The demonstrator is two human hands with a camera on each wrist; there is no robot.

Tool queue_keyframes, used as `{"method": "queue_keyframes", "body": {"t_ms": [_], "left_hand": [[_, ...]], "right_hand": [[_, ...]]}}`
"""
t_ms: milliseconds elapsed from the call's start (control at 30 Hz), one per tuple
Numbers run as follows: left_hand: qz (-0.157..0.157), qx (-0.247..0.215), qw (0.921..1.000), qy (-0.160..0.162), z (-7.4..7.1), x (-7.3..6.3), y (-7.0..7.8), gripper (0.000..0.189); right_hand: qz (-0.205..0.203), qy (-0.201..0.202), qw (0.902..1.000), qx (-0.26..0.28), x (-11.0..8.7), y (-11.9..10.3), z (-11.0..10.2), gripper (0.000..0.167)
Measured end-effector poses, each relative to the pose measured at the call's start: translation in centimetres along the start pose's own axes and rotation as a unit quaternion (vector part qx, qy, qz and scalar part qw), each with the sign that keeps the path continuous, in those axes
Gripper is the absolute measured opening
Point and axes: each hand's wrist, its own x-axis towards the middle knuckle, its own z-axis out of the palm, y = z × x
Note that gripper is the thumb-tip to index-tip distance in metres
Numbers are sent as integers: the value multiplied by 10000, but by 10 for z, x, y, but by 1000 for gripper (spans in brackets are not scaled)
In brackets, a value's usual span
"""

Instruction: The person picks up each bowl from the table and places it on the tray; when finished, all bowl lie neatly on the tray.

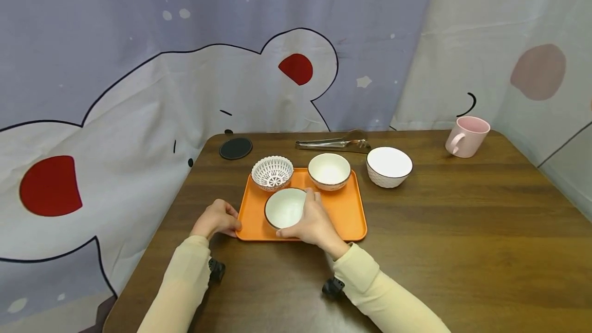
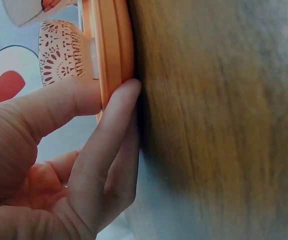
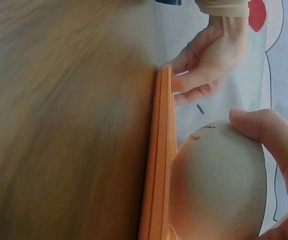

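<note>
An orange tray [image 1: 349,215] lies on the wooden table. Its near left corner is pinched by my left hand [image 1: 218,220], thumb on top of the rim and fingers beneath in the left wrist view. My right hand [image 1: 314,222] grips a white bowl with a dark rim [image 1: 283,208] by its right side, low over the front of the tray. In the right wrist view, the thumb presses the outside of this bowl [image 3: 219,175]. Behind it on the tray stand a patterned bowl with a scalloped rim [image 1: 273,172] and a cream bowl [image 1: 329,169].
A white textured bowl [image 1: 389,167] stands just right of the tray. Metal tongs [image 1: 328,144] lie behind, near the table's back edge. A black round coaster [image 1: 236,148] sits at the back left, a pink mug [image 1: 468,137] at the back right.
</note>
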Motion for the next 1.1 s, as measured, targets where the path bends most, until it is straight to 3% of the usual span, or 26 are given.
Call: {"method": "queue_keyframes", "body": {"t_ms": [600,900,1100], "left_hand": [[-11,147,9999,-12,-1,-2,0,30],[108,51,9999,-32,-4,-3,2,28],[129,36,9999,-83,-1,-4,2,26]], "right_hand": [[26,-289,9996,66,7,-18,28,112],[-203,-445,9982,-345,9,-25,33,115],[-203,-509,9981,-286,1,-22,25,121]]}}
